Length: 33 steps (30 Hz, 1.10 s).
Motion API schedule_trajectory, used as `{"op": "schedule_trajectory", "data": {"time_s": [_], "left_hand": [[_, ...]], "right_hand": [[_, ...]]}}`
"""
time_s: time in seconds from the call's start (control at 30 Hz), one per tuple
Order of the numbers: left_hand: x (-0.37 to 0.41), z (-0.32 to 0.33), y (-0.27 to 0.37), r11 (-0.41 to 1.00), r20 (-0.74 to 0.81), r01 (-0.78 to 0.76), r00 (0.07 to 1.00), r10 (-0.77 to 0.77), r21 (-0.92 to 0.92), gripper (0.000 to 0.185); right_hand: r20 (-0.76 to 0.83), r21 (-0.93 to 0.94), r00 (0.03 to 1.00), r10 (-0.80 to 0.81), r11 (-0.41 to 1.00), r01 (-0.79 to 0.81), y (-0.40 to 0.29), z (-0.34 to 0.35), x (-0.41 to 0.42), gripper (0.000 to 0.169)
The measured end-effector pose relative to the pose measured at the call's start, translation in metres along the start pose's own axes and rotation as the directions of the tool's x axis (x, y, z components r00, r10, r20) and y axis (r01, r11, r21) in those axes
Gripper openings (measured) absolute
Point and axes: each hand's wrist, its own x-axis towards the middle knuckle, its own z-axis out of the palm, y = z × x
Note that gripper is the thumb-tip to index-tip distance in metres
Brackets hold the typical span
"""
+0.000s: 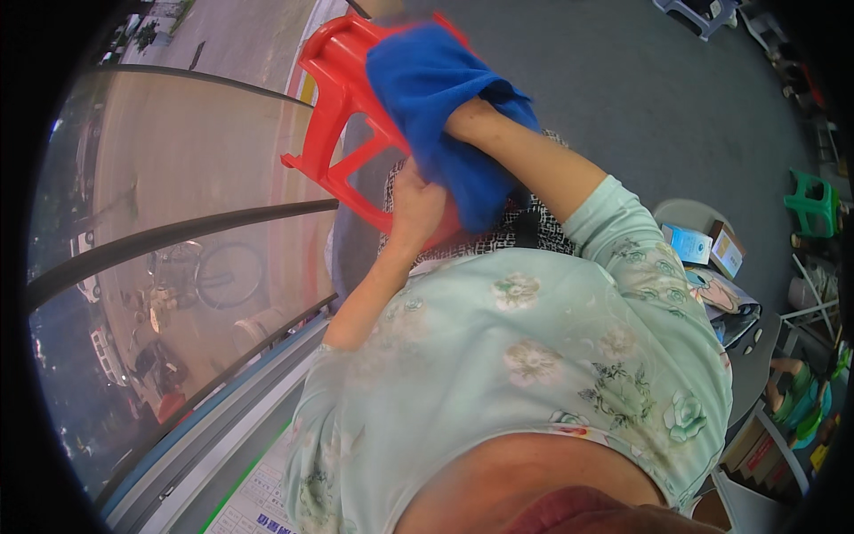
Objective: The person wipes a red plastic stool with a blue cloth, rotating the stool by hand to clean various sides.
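A red plastic stool is tilted over my lap, its legs and cross-bars facing left. My left hand grips the near part of the stool, close to my body. Over the stool's upper side lies a blue cloth, draped around my right hand. Only the wrist and the back edge of that hand show; its fingers are hidden under the cloth. The far end of the stool is slightly blurred. Black-and-white patterned clothing covers my lap below.
Close on the left is a glass pane with dark frame bars, with a bicycle beyond it. To the right, a grey stool or chair bears small boxes and a bag. A green plastic stool stands farther right.
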Motion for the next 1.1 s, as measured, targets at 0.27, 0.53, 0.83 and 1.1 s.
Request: {"op": "schedule_trajectory", "data": {"time_s": [0.27,0.53,0.83,1.1], "left_hand": [[-0.013,-0.009,0.012,0.964,-0.121,0.051,0.989,-0.085,-0.259,0.025],[0.01,-0.033,0.015,0.778,-0.21,0.073,0.944,-0.256,-0.624,0.031],[0.007,-0.041,0.019,0.741,-0.245,0.018,0.938,-0.245,-0.671,0.034],[-0.005,-0.01,0.011,0.878,-0.338,-0.008,0.925,-0.176,-0.479,0.023]], "right_hand": [[-0.173,0.395,0.945,0.278,0.898,-0.192,0.031,-0.017,-0.011,0.009],[-0.237,0.779,0.696,0.677,0.561,-0.28,0.066,-0.11,-0.072,0.011],[0.113,0.014,0.91,0.398,0.915,-0.402,-0.003,-0.114,-0.053,0.024],[0.129,-0.203,0.956,0.263,0.951,-0.234,-0.044,-0.04,-0.099,0.028]]}}
